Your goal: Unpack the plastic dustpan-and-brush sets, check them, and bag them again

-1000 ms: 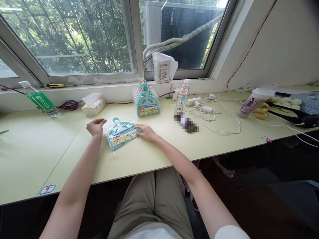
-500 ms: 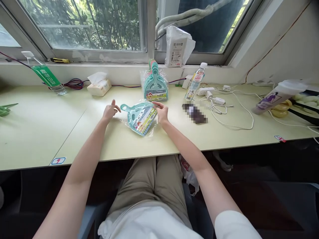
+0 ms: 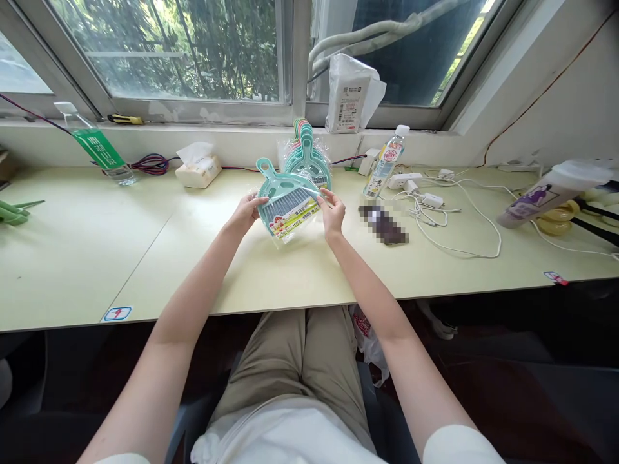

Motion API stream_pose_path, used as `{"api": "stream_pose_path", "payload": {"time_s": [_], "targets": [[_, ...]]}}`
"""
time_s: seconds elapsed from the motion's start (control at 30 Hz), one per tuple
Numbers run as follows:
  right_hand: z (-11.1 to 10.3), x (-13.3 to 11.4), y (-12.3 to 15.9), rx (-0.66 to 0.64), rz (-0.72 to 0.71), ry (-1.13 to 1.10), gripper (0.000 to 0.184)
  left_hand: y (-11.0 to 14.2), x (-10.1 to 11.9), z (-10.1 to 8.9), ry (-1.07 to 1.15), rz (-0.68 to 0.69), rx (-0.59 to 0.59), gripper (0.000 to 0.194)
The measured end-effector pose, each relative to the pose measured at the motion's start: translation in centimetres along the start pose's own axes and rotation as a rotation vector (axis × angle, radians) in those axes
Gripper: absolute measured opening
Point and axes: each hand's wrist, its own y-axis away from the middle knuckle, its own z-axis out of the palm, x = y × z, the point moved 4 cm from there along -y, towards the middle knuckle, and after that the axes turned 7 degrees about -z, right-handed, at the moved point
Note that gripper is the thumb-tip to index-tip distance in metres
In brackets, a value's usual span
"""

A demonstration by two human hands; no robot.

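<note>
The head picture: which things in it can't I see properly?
All in the head view:
Dark thing: blurred by blocky squares.
Back dustpans: partly hidden behind the held dustpan, so you can't count them all.
Green thing: cut off by the left edge.
White pack: its fine print is too small to read.

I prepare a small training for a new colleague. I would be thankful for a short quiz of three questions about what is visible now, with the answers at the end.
1. True or false: the left hand and the right hand both hold the wrapped dustpan set.

2. Which colour is the label on the bottle at the far left?
A) red
B) green
C) black

3. Fill in the gap: seen from the person, the stack of dustpans is ______ the held set (in front of / behind).

Key: 1. True. 2. B. 3. Behind.
</note>
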Motion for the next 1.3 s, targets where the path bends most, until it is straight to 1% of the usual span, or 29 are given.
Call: {"api": "stream_pose_path", "payload": {"time_s": [0.03, 0.1, 0.13, 0.17, 0.2, 0.27, 0.3, 0.37, 0.47, 0.53, 0.57, 0.63, 0.7, 0.73, 0.77, 0.83, 0.9, 0.97, 1.07, 1.17, 1.23, 1.3], "targets": [[-0.2, -0.7, 0.1, 0.005, -0.107, 0.128, 0.025, -0.4, -0.3, -0.4, 0.042, 0.003, 0.039, 0.028], [0.1, -1.9, 0.9, -0.019, -0.306, 0.333, 0.029, -0.8, -1.2, -1.5, 0.128, 0.007, 0.119, 0.029], [0.6, -2.3, 1.4, -0.075, -0.379, 0.387, 0.031, -0.9, -1.6, -2.0, 0.167, 0.008, 0.156, 0.032], [1.3, -2.4, 2.0, -0.163, -0.423, 0.407, 0.033, -0.8, -1.9, -2.6, 0.198, 0.011, 0.184, 0.034], [2.1, -2.3, 2.7, -0.267, -0.434, 0.397, 0.035, -0.8, -2.2, -3.1, 0.221, 0.018, 0.201, 0.036], [3.7, -1.6, 3.7, -0.448, -0.365, 0.328, 0.039, -0.7, -2.3, -3.7, 0.251, 0.039, 0.201, 0.037], [4.3, -1.1, 4.0, -0.498, -0.292, 0.288, 0.040, -0.6, -2.3, -3.8, 0.262, 0.052, 0.186, 0.036], [4.7, 0.0, 4.1, -0.517, -0.105, 0.219, 0.039, -0.4, -2.1, -3.7, 0.281, 0.066, 0.148, 0.033], [4.4, 1.3, 3.4, -0.485, 0.157, 0.086, 0.034, -0.1, -1.9, -2.8, 0.254, 0.041, 0.073, 0.030], [3.9, 1.8, 2.8, -0.429, 0.284, -0.040, 0.031, 0.3, -1.8, -2.0, 0.199, 0.022, 0.007, 0.030], [3.6, 1.9, 2.5, -0.384, 0.325, -0.108, 0.029, 0.6, -1.7, -1.6, 0.166, 0.012, -0.032, 0.032], [3.2, 1.9, 2.0, -0.287, 0.359, -0.236, 0.023, 1.0, -1.7, -0.9, 0.104, -0.024, -0.108, 0.035], [3.0, 1.8, 1.7, -0.234, 0.367, -0.347, 0.021, 1.2, -1.8, -0.5, 0.064, -0.067, -0.139, 0.031], [2.9, 1.8, 1.7, -0.231, 0.379, -0.387, 0.021, 1.1, -1.9, -0.4, 0.050, -0.083, -0.132, 0.029], [2.9, 1.7, 1.7, -0.239, 0.400, -0.411, 0.023, 1.1, -1.9, -0.4, 0.039, -0.090, -0.114, 0.029], [2.7, 1.6, 1.7, -0.260, 0.450, -0.413, 0.028, 0.7, -2.0, -0.7, 0.017, -0.078, -0.056, 0.034], [2.5, 1.5, 1.6, -0.257, 0.470, -0.369, 0.032, 0.3, -1.9, -1.4, 0.004, -0.048, 0.027, 0.040], [2.4, 1.3, 1.5, -0.248, 0.456, -0.315, 0.033, -0.1, -1.8, -2.4, 0.019, -0.019, 0.127, 0.042], [2.9, 0.9, 1.7, -0.276, 0.433, -0.276, 0.031, -0.5, -1.5, -3.9, 0.076, 0.005, 0.260, 0.036], [3.6, 0.6, 2.1, -0.292, 0.446, -0.277, 0.028, -0.8, -1.3, -5.0, 0.133, 0.010, 0.352, 0.028], [3.6, 0.5, 2.2, -0.282, 0.445, -0.266, 0.026, -1.0, -1.0, -5.7, 0.168, 0.026, 0.388, 0.025], [3.1, 0.5, 2.0, -0.269, 0.430, -0.243, 0.026, -1.2, -0.5, -7.1, 0.175, 0.062, 0.453, 0.027]]}}
